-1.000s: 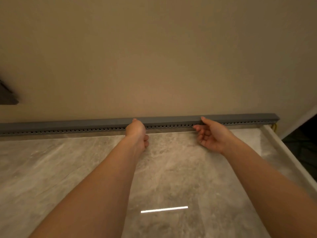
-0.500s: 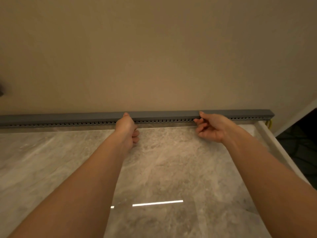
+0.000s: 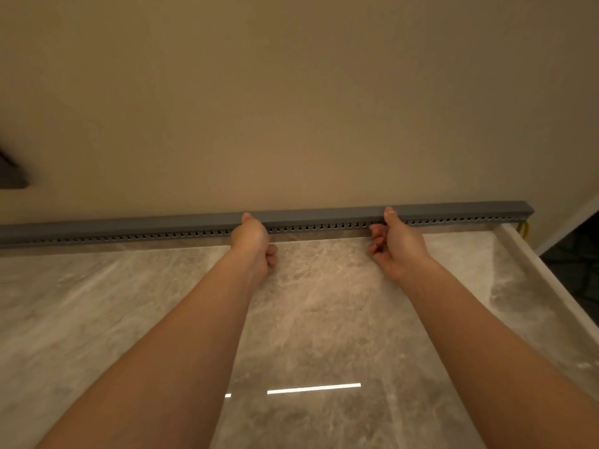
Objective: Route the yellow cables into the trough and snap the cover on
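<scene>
A long grey slotted trough (image 3: 324, 226) runs along the foot of the beige wall, with its flat grey cover (image 3: 453, 209) lying along the top. My left hand (image 3: 251, 243) rests against the trough near its middle, one fingertip on the cover and the other fingers curled. To the right, my right hand (image 3: 393, 243) has its forefinger tip on the cover and the other fingers bent in front of the slots. A short loop of yellow cable (image 3: 522, 229) shows at the trough's right end; the rest is hidden inside.
The trough sits at the back of a grey marbled surface (image 3: 308, 319) with a raised light edge (image 3: 547, 280) on the right. Beyond that edge lies dark floor (image 3: 577, 270). A dark object (image 3: 11, 176) juts from the wall at far left.
Both hands have shifted along the trough; the left hand moved a little leftward. The fingers stay pressed on the cover. The camera view has drifted slightly.
</scene>
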